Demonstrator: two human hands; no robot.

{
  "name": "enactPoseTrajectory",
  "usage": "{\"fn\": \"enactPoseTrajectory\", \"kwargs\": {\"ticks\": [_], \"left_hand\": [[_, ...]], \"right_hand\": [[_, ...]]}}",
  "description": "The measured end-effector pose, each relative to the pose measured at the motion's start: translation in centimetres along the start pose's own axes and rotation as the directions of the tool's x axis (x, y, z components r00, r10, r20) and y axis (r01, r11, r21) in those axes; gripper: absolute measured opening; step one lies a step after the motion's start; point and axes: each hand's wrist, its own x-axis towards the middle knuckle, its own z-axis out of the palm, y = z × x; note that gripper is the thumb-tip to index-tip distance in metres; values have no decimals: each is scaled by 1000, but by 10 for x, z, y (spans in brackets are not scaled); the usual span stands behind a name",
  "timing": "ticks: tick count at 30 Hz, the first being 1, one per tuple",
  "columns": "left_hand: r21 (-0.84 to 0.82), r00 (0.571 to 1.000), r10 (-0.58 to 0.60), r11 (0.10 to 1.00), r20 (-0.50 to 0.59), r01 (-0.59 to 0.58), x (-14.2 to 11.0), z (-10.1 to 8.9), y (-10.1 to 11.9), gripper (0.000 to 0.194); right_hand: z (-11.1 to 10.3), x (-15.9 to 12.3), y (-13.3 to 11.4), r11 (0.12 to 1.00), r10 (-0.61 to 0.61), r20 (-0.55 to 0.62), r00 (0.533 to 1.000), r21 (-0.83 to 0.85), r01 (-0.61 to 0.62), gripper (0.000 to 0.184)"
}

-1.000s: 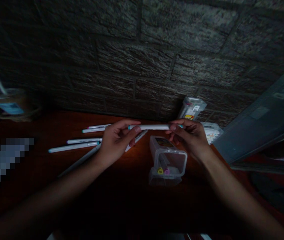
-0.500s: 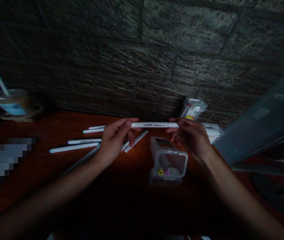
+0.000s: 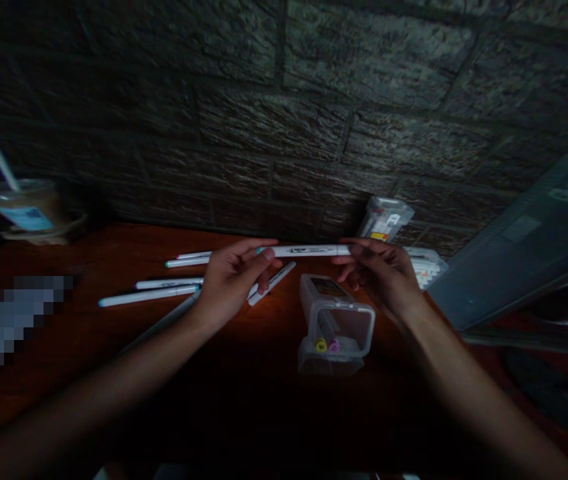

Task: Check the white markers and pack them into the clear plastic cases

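Between my two hands a white marker (image 3: 309, 251) is held level above the table, dark print along its barrel and a teal band near its left end. My left hand (image 3: 231, 277) pinches that left end between thumb and fingers. At the other end, the fingers of my right hand (image 3: 381, 273) are closed on the marker and hide its tip. Below it, a clear plastic case (image 3: 309, 300) lies on its side with its open end toward me, holding a yellow-ended marker (image 3: 321, 345) and a pink-ended marker (image 3: 333, 345).
Several white markers (image 3: 149, 295) lie on the wooden table (image 3: 109, 267) at left. Against the stone wall (image 3: 244, 120) stands another clear case (image 3: 387, 217); a marker-filled case (image 3: 427, 267) sits behind my right hand. An iced drink cup (image 3: 29, 207) with a straw is far left.
The marker has shifted slightly left in my grip, and its teal band now shows by my left thumb. My right fingers sit a little further left. The case and loose markers stay put.
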Motion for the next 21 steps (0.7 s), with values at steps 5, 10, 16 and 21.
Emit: {"fn": "enactPoseTrajectory", "kwargs": {"ticks": [5,10,16,21], "left_hand": [[78,1000,4,997,9,-4,-1,1,1,16],[156,998,-21,988,52,12,-3,2,0,15],[165,996,-4,986,87,-10,-6,5,-3,21],[149,997,-23,989,67,13,-4,2,0,15]], "right_hand": [[-1,0,4,996,-47,-2,999,-72,46,24],[-2,0,9,982,-71,16,997,-173,72,23],[-2,-1,12,966,-73,7,997,-247,73,23],[-3,-1,10,970,-65,6,998,-234,64,19]]}}
